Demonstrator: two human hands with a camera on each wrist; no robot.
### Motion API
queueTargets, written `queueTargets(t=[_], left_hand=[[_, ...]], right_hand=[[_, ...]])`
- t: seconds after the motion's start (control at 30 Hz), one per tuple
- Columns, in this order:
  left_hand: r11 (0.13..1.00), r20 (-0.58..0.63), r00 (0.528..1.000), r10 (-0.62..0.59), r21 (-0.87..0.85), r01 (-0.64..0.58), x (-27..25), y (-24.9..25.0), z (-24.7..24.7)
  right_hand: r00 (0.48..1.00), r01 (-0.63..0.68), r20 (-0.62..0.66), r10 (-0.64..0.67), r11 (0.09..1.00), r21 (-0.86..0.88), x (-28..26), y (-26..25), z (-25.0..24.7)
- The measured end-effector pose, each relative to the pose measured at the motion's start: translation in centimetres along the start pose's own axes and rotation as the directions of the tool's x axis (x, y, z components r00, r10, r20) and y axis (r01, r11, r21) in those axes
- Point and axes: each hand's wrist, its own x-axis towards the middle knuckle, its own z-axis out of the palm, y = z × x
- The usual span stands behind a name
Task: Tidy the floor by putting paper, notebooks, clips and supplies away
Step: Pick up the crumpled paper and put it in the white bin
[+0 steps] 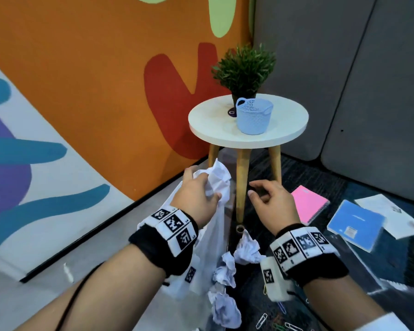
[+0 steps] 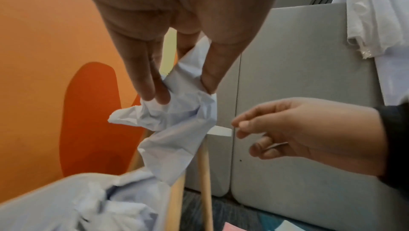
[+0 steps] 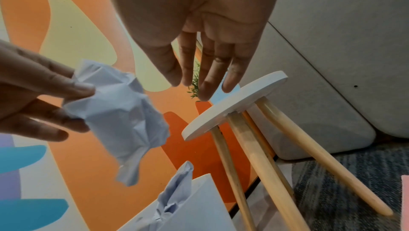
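My left hand point(image 1: 204, 185) pinches a crumpled white paper ball point(image 1: 216, 180) between thumb and fingers, held up beside the stool's legs. In the left wrist view the paper ball point(image 2: 177, 117) hangs above a pale bin point(image 2: 44, 192) that holds more crumpled paper point(image 2: 124, 205). My right hand point(image 1: 256, 191) hovers just right of the ball, fingers relaxed and holding nothing; the right wrist view shows its fingers point(image 3: 208, 80) straight and spread. Pink notebook point(image 1: 308, 203), blue notebook point(image 1: 355, 223) and a white booklet point(image 1: 390, 213) lie on the carpet to the right.
A round white stool point(image 1: 249, 137) on wooden legs carries a small blue basket point(image 1: 253, 115) and a potted plant point(image 1: 244, 68). Crumpled paper balls point(image 1: 246, 249) and loose paper clips point(image 1: 261, 320) lie low by the bin. An orange painted wall is left, grey panels behind.
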Motion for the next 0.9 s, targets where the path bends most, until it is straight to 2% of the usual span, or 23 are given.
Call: queueTargets(t=[0.13,0.27,0.4,0.53,0.63,0.73,0.83,0.9], left_hand=[[0.989,-0.029,0.995,-0.095,0.111,0.098,0.0,-3.2,-2.1],[0.951,0.094,0.974,-0.204,0.255,0.175,0.0,-6.0,-1.1],[0.915,0.219,0.944,-0.249,0.374,0.155,0.1,-7.9,0.7],[0.894,0.273,0.927,-0.257,0.430,0.122,0.3,-8.5,2.5],[0.879,0.214,0.958,-0.192,0.472,0.071,0.6,-7.4,3.1],[0.886,0.137,0.991,0.005,0.458,-0.067,0.9,-4.5,3.4],[0.893,0.164,0.973,0.163,0.396,-0.216,0.8,-1.4,4.8],[0.887,0.222,0.954,0.202,0.371,-0.274,0.7,0.0,6.9]], right_hand=[[0.999,-0.015,0.036,0.016,1.000,-0.017,-0.3,-0.3,1.1],[0.996,-0.018,0.086,0.023,0.998,-0.055,-0.9,0.0,2.4],[0.990,-0.022,0.141,0.031,0.998,-0.066,-1.4,0.5,3.8],[0.977,-0.059,0.201,0.075,0.995,-0.084,-2.0,1.1,5.0],[0.972,-0.073,0.216,0.090,0.994,-0.086,-2.2,1.6,5.4],[0.970,-0.079,0.218,0.107,0.988,-0.136,-2.2,2.6,5.6],[0.965,-0.102,0.222,0.142,0.978,-0.181,-2.2,4.3,5.7],[0.955,-0.126,0.234,0.183,0.963,-0.239,-2.2,5.8,5.7]])
